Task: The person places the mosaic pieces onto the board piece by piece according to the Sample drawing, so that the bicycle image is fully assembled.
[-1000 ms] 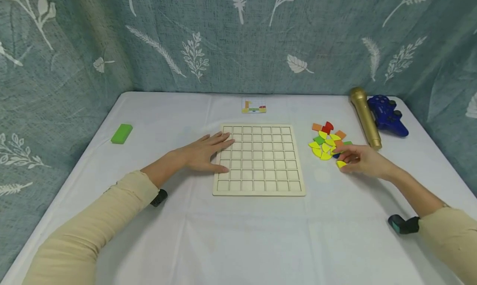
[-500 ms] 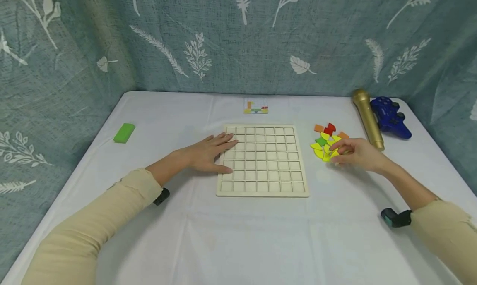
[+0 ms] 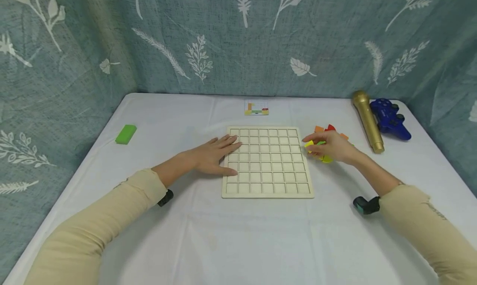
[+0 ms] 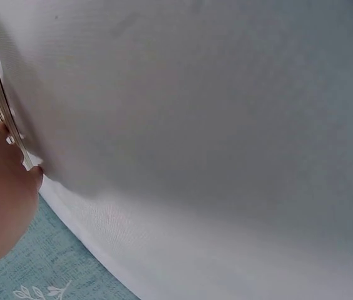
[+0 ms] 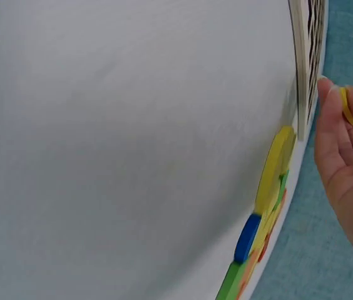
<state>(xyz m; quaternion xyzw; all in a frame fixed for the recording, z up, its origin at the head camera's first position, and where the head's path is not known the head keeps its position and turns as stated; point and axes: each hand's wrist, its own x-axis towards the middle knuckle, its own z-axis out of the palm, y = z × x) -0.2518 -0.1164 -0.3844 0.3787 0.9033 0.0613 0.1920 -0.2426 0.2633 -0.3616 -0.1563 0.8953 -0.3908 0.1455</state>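
My left hand rests with spread fingers on the left edge of a pale wooden grid board; in the left wrist view the fingertips touch the board's rim. At the board's right edge, my right hand pinches a small yellow piece between thumb and fingers. The right wrist view shows this yellow piece edge-on, raised off the table. Under and behind the right hand lies a pile of flat coloured pieces, partly hidden: yellow, green, orange, red, and a blue piece visible from the right wrist.
A small printed card with a coloured pattern lies beyond the board. On the far right are a gold microphone and a blue game controller. A green block sits at the left on the white-covered table.
My right hand has moved left from the pile's right side to the board's right edge, with a yellow piece now showing in its fingers. The left hand stays on the board.
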